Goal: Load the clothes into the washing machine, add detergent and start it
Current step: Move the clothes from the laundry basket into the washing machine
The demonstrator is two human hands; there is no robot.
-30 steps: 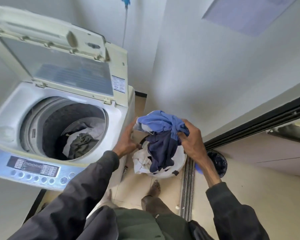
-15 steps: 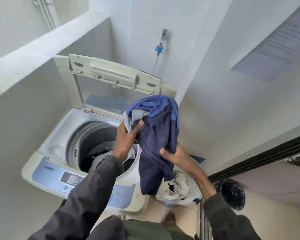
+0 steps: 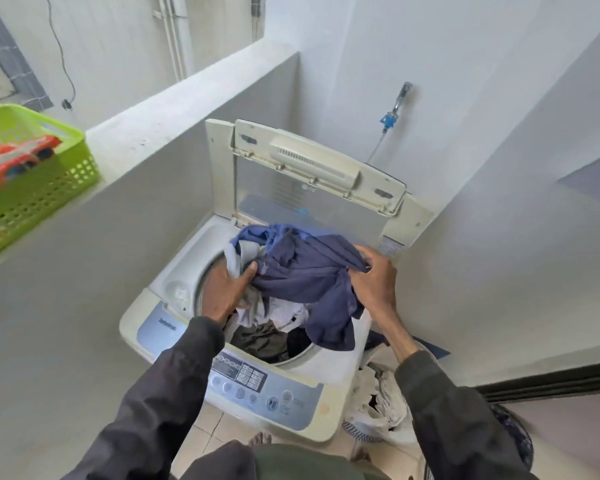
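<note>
Nearest, pale floor tiles (image 3: pixel 215 434) are being stood on, and one white laundry basket (image 3: pixel 378 414) of pale cloth is being kept just right of the single washing machine (image 3: pixel 184 271). Round buttons and a short line of writing, too blurred to be read, are being shown on its blue control panel (image 3: pixel 257 386). Over the open drum (image 3: pixel 267 337), where dark and white garments are lying, one bundle of blue clothes (image 3: pixel 309 271) is being gripped at its left side by the left hand (image 3: pixel 227 289) and pinched at its right by the right hand (image 3: pixel 374 282). Behind, the lid (image 3: pixel 312 188) is being kept upright. One tap (image 3: pixel 400 98) is being carried on the white wall, and one green basket (image 3: pixel 42 188) on the grey ledge (image 3: pixel 174 109).
</note>
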